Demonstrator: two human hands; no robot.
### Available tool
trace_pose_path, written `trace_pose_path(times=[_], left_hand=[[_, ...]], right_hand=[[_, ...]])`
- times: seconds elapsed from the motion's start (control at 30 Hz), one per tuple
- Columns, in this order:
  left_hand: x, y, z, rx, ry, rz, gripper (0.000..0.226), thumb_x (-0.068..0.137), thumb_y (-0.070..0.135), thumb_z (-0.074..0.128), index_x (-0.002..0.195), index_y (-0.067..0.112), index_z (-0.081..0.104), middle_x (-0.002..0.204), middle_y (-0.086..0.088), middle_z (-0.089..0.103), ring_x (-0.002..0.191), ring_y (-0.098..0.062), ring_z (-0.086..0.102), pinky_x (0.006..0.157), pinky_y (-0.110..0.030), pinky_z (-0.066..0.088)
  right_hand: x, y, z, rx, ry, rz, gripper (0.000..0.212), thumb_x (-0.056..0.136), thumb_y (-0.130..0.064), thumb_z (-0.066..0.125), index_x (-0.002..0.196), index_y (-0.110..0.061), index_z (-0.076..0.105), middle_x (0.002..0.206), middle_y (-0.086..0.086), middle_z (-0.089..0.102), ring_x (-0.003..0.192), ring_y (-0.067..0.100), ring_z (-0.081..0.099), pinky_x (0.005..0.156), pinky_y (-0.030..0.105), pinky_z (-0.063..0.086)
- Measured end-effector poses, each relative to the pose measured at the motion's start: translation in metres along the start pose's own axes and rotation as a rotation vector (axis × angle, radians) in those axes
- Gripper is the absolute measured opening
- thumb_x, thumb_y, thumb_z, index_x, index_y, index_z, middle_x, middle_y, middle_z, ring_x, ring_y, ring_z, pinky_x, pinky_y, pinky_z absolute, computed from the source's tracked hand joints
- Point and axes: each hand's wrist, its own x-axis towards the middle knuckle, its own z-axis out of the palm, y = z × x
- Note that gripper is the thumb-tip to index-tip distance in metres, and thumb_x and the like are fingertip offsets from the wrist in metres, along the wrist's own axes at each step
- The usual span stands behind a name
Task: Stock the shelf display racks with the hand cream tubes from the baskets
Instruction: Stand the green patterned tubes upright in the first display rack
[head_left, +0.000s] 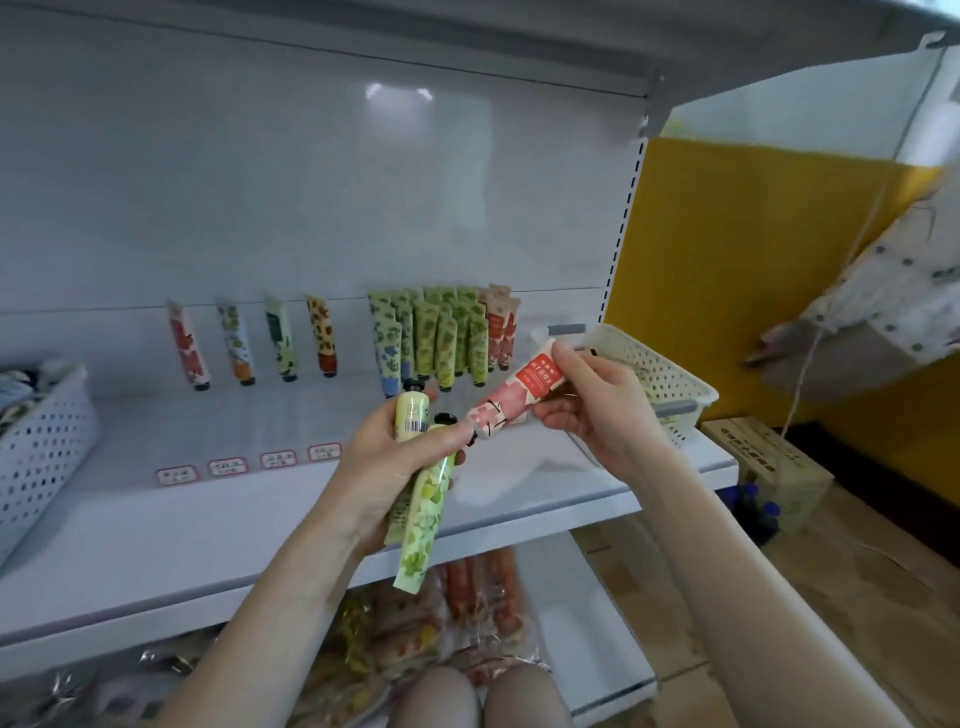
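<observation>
The fingers of my right hand (587, 410) pinch the flat end of a red tube (514, 400). Its red label carries white characters too blurred to read. My left hand (389, 462) grips 2 green tubes (423, 519), 1 of them showing a barcode. The red tube's cap end touches my left thumb. Behind, more tubes (441, 338) stand on the shelf (260, 545) beside a basket (670, 384). The 4 price tags (226, 466) are illegible.

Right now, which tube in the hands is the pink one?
The pink-and-red tube, pinched at its flat end by the right hand. The left hand grips a pale yellow tube and a green leafy tube.
</observation>
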Motion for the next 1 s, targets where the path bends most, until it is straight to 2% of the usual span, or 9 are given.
trace_pose_path(times=[0.13,0.3,0.47,0.6,0.7,0.77,0.83,0.93,1.0], left_hand=[[0.002,-0.009,-0.006,-0.002,0.041,-0.003,0.046,0.074,0.005,0.071,0.116,0.018,0.055,0.078,-0.009,0.064,0.054,-0.008,0.063,0.045,-0.021,0.048],[0.013,-0.022,-0.005,0.003,0.054,-0.008,0.04,0.074,0.005,0.072,0.109,0.019,0.057,0.082,-0.01,0.064,0.058,-0.011,0.061,0.047,-0.022,0.049],[0.032,-0.032,-0.006,-0.134,0.086,-0.105,0.038,0.071,0.008,0.074,0.104,0.012,0.057,0.074,-0.008,0.066,0.06,-0.015,0.064,0.05,-0.027,0.052],[0.048,-0.038,-0.01,-0.226,0.123,-0.151,0.034,0.074,0.007,0.071,0.105,0.005,0.057,0.072,-0.01,0.065,0.059,-0.017,0.064,0.051,-0.028,0.055],[0.056,-0.042,-0.011,-0.28,0.155,-0.149,0.037,0.074,0.002,0.069,0.109,0.005,0.055,0.073,-0.012,0.067,0.062,-0.019,0.067,0.051,-0.029,0.055],[0.061,-0.044,-0.011,-0.295,0.171,-0.14,0.037,0.077,0.0,0.068,0.111,0.006,0.055,0.08,-0.012,0.068,0.067,-0.018,0.068,0.048,-0.027,0.053],[0.066,-0.045,-0.01,-0.31,0.173,-0.135,0.036,0.079,0.0,0.066,0.113,0.007,0.055,0.08,-0.009,0.07,0.068,-0.017,0.069,0.047,-0.025,0.052],[0.072,-0.046,-0.009,-0.312,0.165,-0.139,0.032,0.081,0.002,0.065,0.112,0.007,0.056,0.075,-0.004,0.072,0.064,-0.014,0.07,0.047,-0.026,0.053],[0.076,-0.047,-0.009,-0.292,0.157,-0.135,0.031,0.082,0.004,0.064,0.112,0.006,0.056,0.074,-0.002,0.072,0.059,-0.012,0.069,0.045,-0.025,0.052]], right_hand=[[0.0,0.01,0.006,0.006,0.002,0.052,0.024,0.092,-0.027,0.054,0.082,-0.007,0.062,0.064,0.005,0.067,0.051,0.009,0.062,0.05,0.016,0.053],[0.005,0.033,0.011,0.084,-0.058,0.146,0.009,0.089,-0.017,0.058,0.083,-0.011,0.062,0.067,-0.003,0.068,0.06,0.005,0.063,0.058,0.016,0.053],[0.026,0.039,0.004,0.152,0.007,0.179,0.009,0.09,-0.011,0.056,0.087,-0.005,0.062,0.076,0.006,0.069,0.07,0.013,0.064,0.067,0.02,0.056],[0.063,0.028,-0.008,-0.058,0.169,0.075,0.009,0.091,-0.01,0.055,0.086,-0.005,0.059,0.088,0.013,0.067,0.079,0.018,0.063,0.075,0.026,0.055],[0.096,0.027,-0.014,-0.389,0.28,-0.05,0.017,0.089,-0.014,0.059,0.086,0.003,0.063,0.093,0.024,0.068,0.078,0.028,0.062,0.085,0.051,0.051],[0.116,0.029,-0.014,-0.569,0.308,-0.114,0.022,0.087,-0.016,0.063,0.088,0.006,0.064,0.09,0.022,0.069,0.08,0.035,0.064,0.081,0.053,0.052],[0.133,0.033,-0.013,-0.684,0.299,-0.165,0.023,0.087,-0.016,0.064,0.091,0.006,0.064,0.088,0.017,0.069,0.078,0.032,0.065,0.071,0.043,0.055],[0.154,0.042,-0.008,-0.803,0.27,-0.196,0.022,0.088,-0.018,0.063,0.092,0.003,0.063,0.081,0.009,0.064,0.066,0.02,0.056,0.049,0.022,0.039],[0.167,0.049,-0.004,-0.847,0.252,-0.177,0.019,0.089,-0.019,0.061,0.091,0.0,0.062,0.081,0.009,0.062,0.069,0.022,0.054,0.048,0.024,0.037]])
